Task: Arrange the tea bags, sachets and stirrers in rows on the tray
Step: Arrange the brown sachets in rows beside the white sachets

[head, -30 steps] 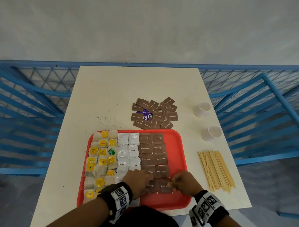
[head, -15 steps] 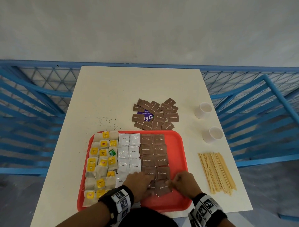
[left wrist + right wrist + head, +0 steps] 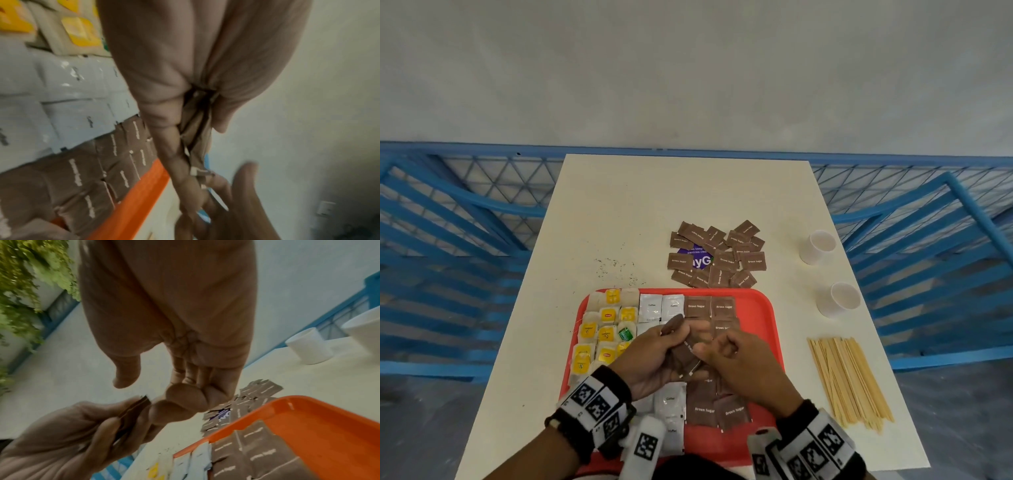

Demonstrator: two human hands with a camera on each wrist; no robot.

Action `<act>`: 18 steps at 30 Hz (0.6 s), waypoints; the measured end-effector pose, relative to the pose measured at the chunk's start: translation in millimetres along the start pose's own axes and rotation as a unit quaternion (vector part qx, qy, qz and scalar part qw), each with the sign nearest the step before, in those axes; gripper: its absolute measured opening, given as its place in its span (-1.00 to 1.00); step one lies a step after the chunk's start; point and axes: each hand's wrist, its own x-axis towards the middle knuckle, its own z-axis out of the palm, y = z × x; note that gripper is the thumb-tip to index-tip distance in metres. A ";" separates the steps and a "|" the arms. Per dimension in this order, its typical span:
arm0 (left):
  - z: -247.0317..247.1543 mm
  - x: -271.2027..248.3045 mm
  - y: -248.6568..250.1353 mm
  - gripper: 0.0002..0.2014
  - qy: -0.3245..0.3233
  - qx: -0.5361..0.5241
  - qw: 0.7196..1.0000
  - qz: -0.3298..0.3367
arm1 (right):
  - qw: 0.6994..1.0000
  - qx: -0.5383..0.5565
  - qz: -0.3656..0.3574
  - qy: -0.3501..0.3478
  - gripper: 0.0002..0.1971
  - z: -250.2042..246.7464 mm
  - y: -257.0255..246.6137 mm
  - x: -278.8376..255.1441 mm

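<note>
— Looking down, what carries everything?
— A cream desk [image 3: 681, 198] against a pale wall, with blue railings [image 3: 465, 219] on both sides. Dark crumbs [image 3: 616, 267] speckle the desk just beyond the tray's far left corner.

— What lies around the tray?
— A loose pile of brown sachets [image 3: 717, 255] sits on a purple sticker [image 3: 700, 260] near the middle of the desk, just past the tray's far edge. Two white paper cups [image 3: 839, 298] stand by the right edge, and a bundle of wooden stirrers [image 3: 847, 378] lies near the front right corner, apart from the tray.

— And the tray itself?
— An orange tray [image 3: 760, 308] sits at the front edge. Tea bags [image 3: 607, 317] with yellow tags fill its left side, white sachets [image 3: 661, 306] run down the middle, and brown sugar sachets [image 3: 710, 306] form two columns to their right. The right strip of the tray is bare.

— The hands?
— Both hover over the tray, hiding its centre. The left hand [image 3: 657, 356] grips a small stack of brown packets [image 3: 686, 353]. The right hand [image 3: 739, 363] has its fingers curled loosely, its fingertips [image 3: 185, 395] just beside the stack's edge, holding nothing.
</note>
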 end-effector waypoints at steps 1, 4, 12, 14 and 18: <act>3.7 -0.2 0.1 -0.64 0.009 0.000 1.000 0.011 | 1.000 -0.002 -0.007 0.005 -0.68 3.7 -3.3 1.1; 8.0 -0.5 -0.8 -0.61 0.032 0.026 0.999 0.025 | 0.999 0.020 -0.040 0.017 -0.81 9.3 -8.6 4.5; -2.1 -12.1 4.5 -0.72 0.035 0.147 0.986 0.064 | 0.983 0.181 -0.025 0.018 -0.81 -8.8 -14.9 5.9; -2.3 -13.4 4.5 -0.75 0.042 0.175 0.981 0.077 | 0.978 0.206 0.003 0.019 -0.81 -10.7 -13.7 7.8; -6.9 -13.0 4.2 -0.75 0.055 0.214 0.971 0.089 | 0.971 0.236 0.024 0.007 -0.83 -10.5 -10.5 8.7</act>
